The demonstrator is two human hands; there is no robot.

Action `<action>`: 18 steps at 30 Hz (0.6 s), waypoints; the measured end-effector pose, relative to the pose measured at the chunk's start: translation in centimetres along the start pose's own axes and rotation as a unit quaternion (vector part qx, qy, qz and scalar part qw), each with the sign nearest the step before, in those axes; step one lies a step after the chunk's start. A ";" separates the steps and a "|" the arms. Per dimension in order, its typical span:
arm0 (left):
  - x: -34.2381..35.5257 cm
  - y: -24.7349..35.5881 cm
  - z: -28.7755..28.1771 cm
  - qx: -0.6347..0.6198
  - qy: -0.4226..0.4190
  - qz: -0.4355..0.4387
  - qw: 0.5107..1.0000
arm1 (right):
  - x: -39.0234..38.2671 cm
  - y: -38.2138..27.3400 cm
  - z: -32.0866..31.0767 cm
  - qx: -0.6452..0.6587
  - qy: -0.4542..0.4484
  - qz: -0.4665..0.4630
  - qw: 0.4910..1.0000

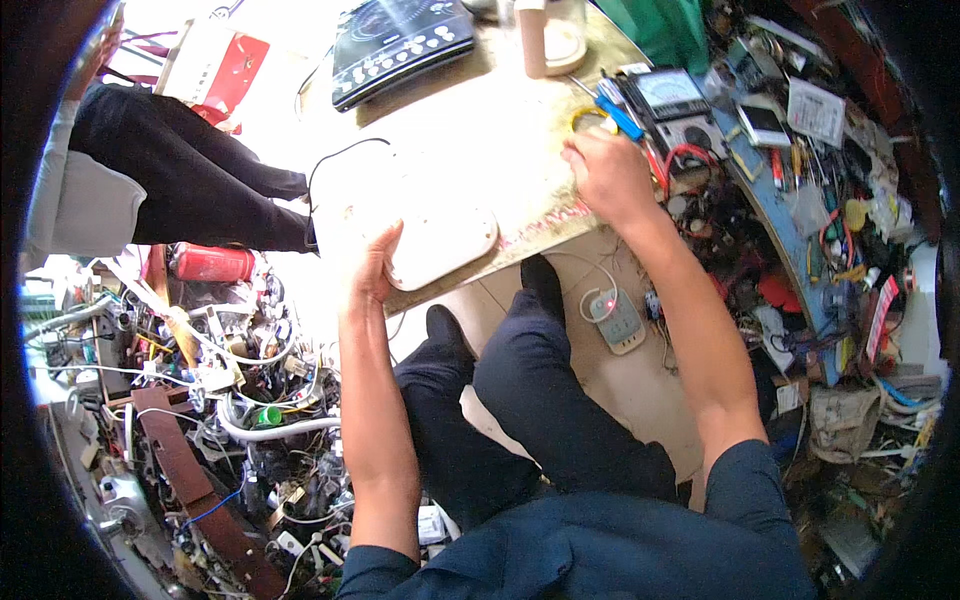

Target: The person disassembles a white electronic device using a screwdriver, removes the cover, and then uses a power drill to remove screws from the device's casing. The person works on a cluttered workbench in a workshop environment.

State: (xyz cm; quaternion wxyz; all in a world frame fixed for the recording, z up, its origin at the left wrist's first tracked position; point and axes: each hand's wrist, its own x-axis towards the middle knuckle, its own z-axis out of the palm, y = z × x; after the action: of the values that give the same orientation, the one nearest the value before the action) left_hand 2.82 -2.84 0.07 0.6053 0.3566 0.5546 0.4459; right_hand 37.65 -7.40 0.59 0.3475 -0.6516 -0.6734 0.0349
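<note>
My left hand [372, 262] grips the left side of a white, rounded-corner appliance housing [445, 250] at the table's front edge, thumb on top. Glare washes out most of its surface. A dark cord curves up from its far left side. My right hand [612, 172] is closed over the table's right part, its fingers curled. Whatever may be in them is hidden. Just beyond these fingers lies a yellow ring-shaped thing [590, 118]. A blue-handled tool [618, 116] lies close by, beside an analogue multimeter [668, 98] with red leads.
A black induction cooker [400, 45] stands on the worn table [530, 130]'s far side. At left stands another person in dark trousers [190, 165]. Cables and parts pile up on both sides, with a red cylinder [212, 262] at left. A power strip [612, 322] lies on the floor.
</note>
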 end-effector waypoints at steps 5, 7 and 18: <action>1.8 -1.9 -2.1 -0.062 -0.043 -0.012 0.997 | 7.7 1.6 5.8 -0.227 -0.046 -0.007 0.973; 2.1 -2.5 -2.7 -0.071 -0.048 0.002 0.996 | 9.1 1.5 6.9 -0.270 -0.054 -0.021 0.961; 1.6 -0.1 -1.2 -0.069 -0.062 -0.022 0.995 | 10.2 1.1 7.6 -0.310 -0.129 -0.038 0.941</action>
State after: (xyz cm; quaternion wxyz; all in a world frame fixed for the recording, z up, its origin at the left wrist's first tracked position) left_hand 1.66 -1.49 -0.74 0.6715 0.3289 0.4913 0.4467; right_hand 35.63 5.02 -1.39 0.0394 -0.6906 -0.7144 -0.1051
